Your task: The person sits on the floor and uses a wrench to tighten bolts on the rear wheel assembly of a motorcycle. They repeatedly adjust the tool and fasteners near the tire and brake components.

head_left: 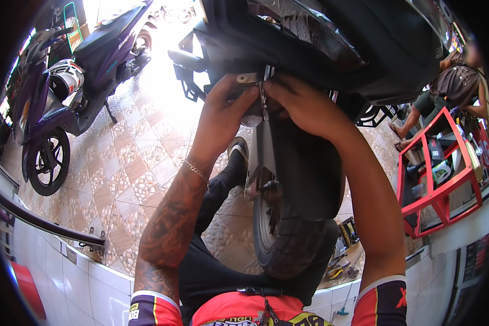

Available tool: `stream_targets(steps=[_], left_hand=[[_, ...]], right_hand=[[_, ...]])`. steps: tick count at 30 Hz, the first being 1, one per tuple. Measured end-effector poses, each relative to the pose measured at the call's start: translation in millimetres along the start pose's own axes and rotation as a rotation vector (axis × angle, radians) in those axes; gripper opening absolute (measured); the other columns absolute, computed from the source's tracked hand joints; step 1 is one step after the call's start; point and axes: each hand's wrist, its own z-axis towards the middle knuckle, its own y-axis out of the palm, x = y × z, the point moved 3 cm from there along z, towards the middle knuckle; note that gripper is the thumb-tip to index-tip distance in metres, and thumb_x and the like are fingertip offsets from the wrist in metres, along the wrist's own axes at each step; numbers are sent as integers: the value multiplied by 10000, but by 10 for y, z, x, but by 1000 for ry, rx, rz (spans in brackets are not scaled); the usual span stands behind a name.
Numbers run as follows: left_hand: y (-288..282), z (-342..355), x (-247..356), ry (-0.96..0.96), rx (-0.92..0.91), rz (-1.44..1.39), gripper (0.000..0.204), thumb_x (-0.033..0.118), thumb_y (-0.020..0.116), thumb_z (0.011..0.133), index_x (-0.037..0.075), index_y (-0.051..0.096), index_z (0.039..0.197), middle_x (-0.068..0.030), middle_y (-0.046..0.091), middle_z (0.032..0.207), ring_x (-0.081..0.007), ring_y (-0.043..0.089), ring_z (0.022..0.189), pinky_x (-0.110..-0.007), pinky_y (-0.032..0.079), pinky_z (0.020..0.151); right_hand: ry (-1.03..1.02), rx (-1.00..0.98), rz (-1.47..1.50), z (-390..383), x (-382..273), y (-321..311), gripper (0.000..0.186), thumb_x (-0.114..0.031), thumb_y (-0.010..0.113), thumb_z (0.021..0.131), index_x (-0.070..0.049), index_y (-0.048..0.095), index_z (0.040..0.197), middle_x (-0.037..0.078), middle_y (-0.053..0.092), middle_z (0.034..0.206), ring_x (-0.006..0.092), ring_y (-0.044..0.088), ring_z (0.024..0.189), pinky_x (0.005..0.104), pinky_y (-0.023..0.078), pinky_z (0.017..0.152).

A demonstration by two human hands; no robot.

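Both my hands are raised to the underside of a dark motor scooter (288, 57). My left hand (223, 103) is closed, its thumb and fingers pressed on a thin metal bracket (248, 79) with a hole at its end. Opposite it, the bent fingers of my right hand (298, 103) meet the same upright metal part, the tips partly hidden. A black mudguard (312, 168) and the scooter's tyre (293, 252) come down below my hands, between my legs. Beside the mudguard runs a grey metal leg (262, 146).
A purple scooter (92, 70) with a white helmet (66, 79) on it stands at the left. On the right is a red metal rack (437, 182) holding bottles, with a seated person (453, 84) behind it. Pliers and small tools (337, 270) lie near the tyre.
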Motion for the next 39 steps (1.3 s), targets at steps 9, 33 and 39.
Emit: stream_targets(steps=[9,33,39], left_hand=[[128,219,-103,306,-84,280,269,175,691,974,4,675,1181,-85,707,1069,-135,679,963,-308,541,824],[684,1165,-453,488,80,427,265,189,640,996,-42,684,1117,-139,724,1009,-225,692,960,-357,538,824],[662,1128,-508,509,63,401,257,194,640,998,-39,696,1091,-133,727,982,-216,696,937,-355,541,796]], right_hand=[[-256,48,-299,-134,169,-153,547,-414,637,1017,-1,570,1369,170,681,1259,263,694,1104,365,545,936],[29,336,543,906,1209,-685,298,-191,437,1100,-29,556,1320,102,627,1272,239,638,1148,436,534,1012],[1,392,549,909,1173,-635,293,-196,456,1091,-30,578,1298,107,647,1236,248,655,1119,446,553,970]])
